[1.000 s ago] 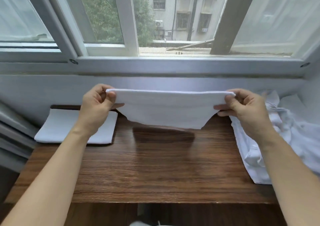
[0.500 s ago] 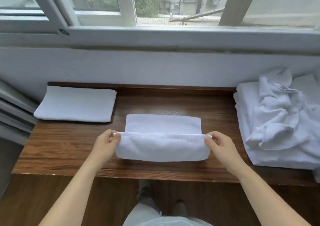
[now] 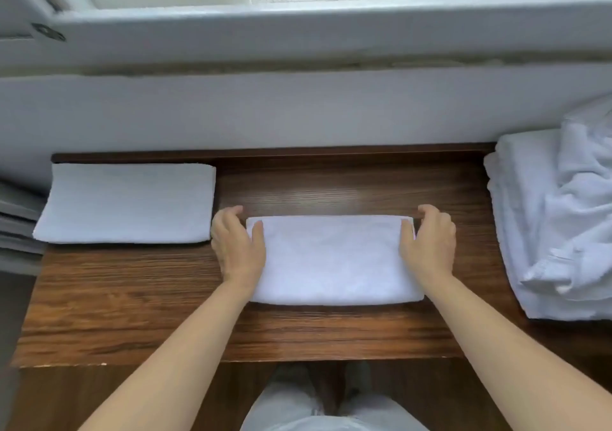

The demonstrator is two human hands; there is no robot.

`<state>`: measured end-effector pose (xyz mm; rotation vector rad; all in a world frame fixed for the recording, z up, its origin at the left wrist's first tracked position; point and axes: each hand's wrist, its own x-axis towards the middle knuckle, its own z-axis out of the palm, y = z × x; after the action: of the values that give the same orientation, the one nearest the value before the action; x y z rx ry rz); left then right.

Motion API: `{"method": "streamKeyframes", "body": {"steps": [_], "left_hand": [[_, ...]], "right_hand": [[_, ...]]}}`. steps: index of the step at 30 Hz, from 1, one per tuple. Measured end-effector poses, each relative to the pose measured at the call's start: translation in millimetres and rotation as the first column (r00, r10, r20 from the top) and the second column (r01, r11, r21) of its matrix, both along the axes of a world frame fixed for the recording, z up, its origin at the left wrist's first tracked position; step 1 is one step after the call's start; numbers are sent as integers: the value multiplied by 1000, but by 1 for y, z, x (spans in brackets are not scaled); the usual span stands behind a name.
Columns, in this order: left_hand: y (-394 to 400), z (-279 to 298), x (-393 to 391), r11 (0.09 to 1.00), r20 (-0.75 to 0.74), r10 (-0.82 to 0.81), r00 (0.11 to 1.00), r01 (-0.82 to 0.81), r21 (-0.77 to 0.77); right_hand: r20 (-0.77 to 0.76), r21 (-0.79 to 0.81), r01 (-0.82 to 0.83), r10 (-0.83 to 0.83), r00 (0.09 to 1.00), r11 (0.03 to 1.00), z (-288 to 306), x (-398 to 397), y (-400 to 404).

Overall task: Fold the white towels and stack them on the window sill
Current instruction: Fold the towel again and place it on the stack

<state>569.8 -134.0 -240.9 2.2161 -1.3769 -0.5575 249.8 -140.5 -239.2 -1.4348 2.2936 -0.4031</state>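
Two hands, left (image 3: pixel 237 248) and right (image 3: pixel 429 242), pinch the far corners of a folded rectangular terry towel (image 3: pixel 334 261) on a wood-grain sill (image 3: pixel 132 298).

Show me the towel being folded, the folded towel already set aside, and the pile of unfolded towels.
Towel being folded (image 3: pixel 334 261): head view, middle of its top layer.
Folded towel set aside (image 3: pixel 127 202): head view, centre of its upper face.
Unfolded towel pile (image 3: pixel 573 218): head view, crumpled top towel.
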Motion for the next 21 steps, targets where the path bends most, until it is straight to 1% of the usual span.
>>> {"method": "streamKeyframes", "body": {"steps": [1, 2, 3, 4, 5, 6, 7, 8, 9, 11, 13, 16, 18, 19, 21], "left_hand": [[8, -6, -7, 986, 145, -133, 980, 145, -76], [18, -11, -17, 936, 253, -290, 923, 328, -124], [26, -16, -28, 852, 324, -454, 830, 511, -116], [34, -21, -39, 757, 363, -589, 722, 650, -65], [39, -26, -51, 680, 370, -685, 627, 733, 17], [43, -31, -59, 639, 364, -736, 571, 763, 98], [43, -36, -64, 638, 347, -750, 563, 754, 155], [40, -40, -64, 653, 322, -748, 580, 731, 200], [37, -42, -61, 661, 308, -746, 590, 713, 234], [34, -48, -46, 650, 331, -756, 564, 706, 281], [31, -51, -26, 663, 352, -746, 566, 682, 309], [27, -45, -2, 738, 368, -674, 640, 582, 340], [27, -42, 6, 782, 355, -621, 699, 521, 341], [26, -41, 8, 798, 336, -596, 729, 496, 342], [26, -33, 7, 838, 282, -530, 800, 442, 320]], "right_hand": [[-124, -81, -122, 111, 986, 989, -4, 9, 8], [-186, -149, -276, 247, 951, 950, -6, 22, 17], [-216, -184, -420, 381, 899, 889, -11, 38, 26], [-243, -182, -541, 495, 834, 821, -19, 53, 33], [-260, -123, -629, 586, 767, 768, -27, 68, 38], [-258, -17, -674, 648, 717, 739, -34, 81, 41], [-253, 70, -686, 678, 690, 724, -41, 90, 42], [-253, 118, -685, 689, 679, 719, -46, 93, 40], [-258, 140, -685, 694, 672, 715, -48, 92, 37], [-274, 154, -684, 696, 664, 713, -52, 77, 34], [-305, 163, -635, 651, 695, 755, -50, 55, 30], [-353, 226, -522, 568, 743, 823, -44, 25, 27], [-354, 255, -446, 512, 783, 858, -39, 13, 27], [-342, 248, -404, 469, 814, 881, -36, 10, 25], [-282, 164, -319, 354, 891, 933, -26, 8, 23]]}}
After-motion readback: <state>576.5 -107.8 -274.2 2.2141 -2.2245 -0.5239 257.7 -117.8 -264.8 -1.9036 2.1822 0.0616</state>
